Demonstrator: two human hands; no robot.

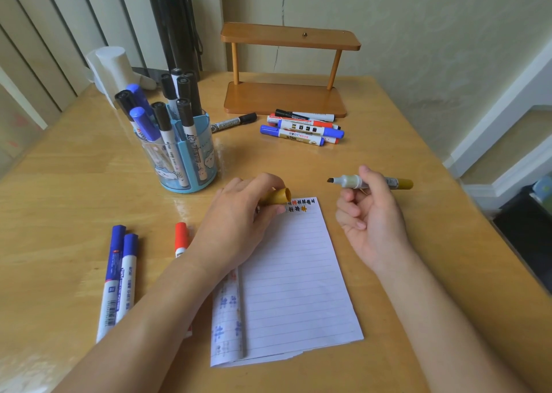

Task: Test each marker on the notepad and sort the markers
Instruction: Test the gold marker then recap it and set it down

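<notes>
— Two hands busy?
— Yes. My right hand (373, 213) is closed around the uncapped gold marker (370, 181), held level above the table (418, 273) beside the notepad (295, 285). My left hand (239, 225) pinches its gold cap (276, 197) over the notepad's top edge.

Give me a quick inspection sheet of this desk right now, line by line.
Surface: wooden table, worn finish.
Job's things: lined notepad with test marks at its top; gold marker, uncapped; gold cap; marker pile by the wooden stand; blue holder with markers; two blue markers and a red marker at left.
Clutter: white object, black cylinder.
Grippers: left hand holds the cap, right hand the marker.
Cables: nothing seen.
Surroundings: wall, vertical blinds.
</notes>
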